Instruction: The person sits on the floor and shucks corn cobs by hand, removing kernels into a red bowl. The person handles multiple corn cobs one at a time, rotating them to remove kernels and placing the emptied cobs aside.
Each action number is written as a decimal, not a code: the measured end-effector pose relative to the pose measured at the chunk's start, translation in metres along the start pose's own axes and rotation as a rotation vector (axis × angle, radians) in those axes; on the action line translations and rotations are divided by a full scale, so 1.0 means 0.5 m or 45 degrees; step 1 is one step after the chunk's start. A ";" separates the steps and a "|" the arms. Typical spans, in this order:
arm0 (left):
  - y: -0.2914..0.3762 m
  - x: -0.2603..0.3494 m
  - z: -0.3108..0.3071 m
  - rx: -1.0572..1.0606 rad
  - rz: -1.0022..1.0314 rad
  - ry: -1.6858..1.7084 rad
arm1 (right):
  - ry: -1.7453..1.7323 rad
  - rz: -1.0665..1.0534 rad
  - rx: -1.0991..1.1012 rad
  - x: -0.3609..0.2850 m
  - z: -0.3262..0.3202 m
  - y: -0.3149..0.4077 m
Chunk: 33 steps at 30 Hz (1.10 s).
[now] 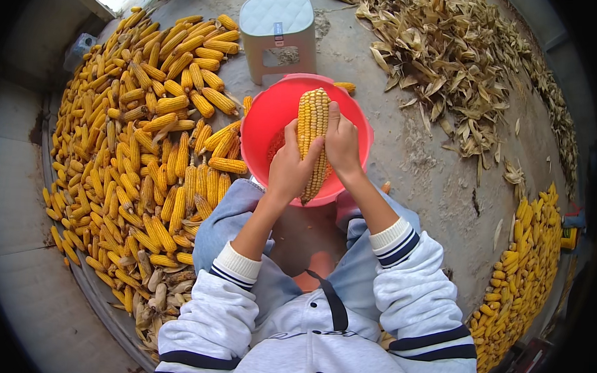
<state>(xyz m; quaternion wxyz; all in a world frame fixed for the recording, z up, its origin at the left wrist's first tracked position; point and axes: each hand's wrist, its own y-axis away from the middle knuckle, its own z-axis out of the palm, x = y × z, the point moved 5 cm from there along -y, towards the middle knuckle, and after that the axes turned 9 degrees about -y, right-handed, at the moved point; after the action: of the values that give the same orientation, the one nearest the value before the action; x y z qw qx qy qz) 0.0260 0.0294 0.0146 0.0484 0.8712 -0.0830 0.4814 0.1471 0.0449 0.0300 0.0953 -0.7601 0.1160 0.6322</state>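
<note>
An ear of dried yellow corn [313, 118] is held upright over a red plastic basin [350, 121], its kernels in rows along the cob. My left hand [292, 167] grips the ear from the left, with the thumb across its front. On the other side my right hand [343, 146] holds it near the upper half, thumb pointing up along its edge. Loose orange kernels [276, 144] lie in the bottom of the basin, partly hidden by my hands and the ear. The basin stands at my knees.
A large heap of corn ears [129, 169] spreads along the left, close to my leg. Beyond the basin stands a plastic stool [277, 16] with a padded top. Dry husks [434, 57] are piled at the upper right, and another heap of ears [522, 276] lies at the lower right.
</note>
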 end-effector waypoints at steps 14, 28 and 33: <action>0.004 -0.005 0.005 0.019 0.007 -0.059 | -0.429 0.156 -0.102 0.053 0.014 -0.030; -0.027 -0.068 0.015 0.037 -0.207 0.652 | -0.667 0.139 -0.356 0.055 0.062 -0.010; -0.027 -0.067 0.016 0.076 -0.165 0.620 | -0.742 0.190 -0.381 0.093 0.084 0.000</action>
<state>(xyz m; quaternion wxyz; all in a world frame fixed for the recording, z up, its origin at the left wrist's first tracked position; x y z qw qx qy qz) 0.0178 0.0445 -0.0183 0.0720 0.7342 0.0014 0.6751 0.1156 0.0547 -0.0232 -0.0346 -0.5423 0.0451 0.8383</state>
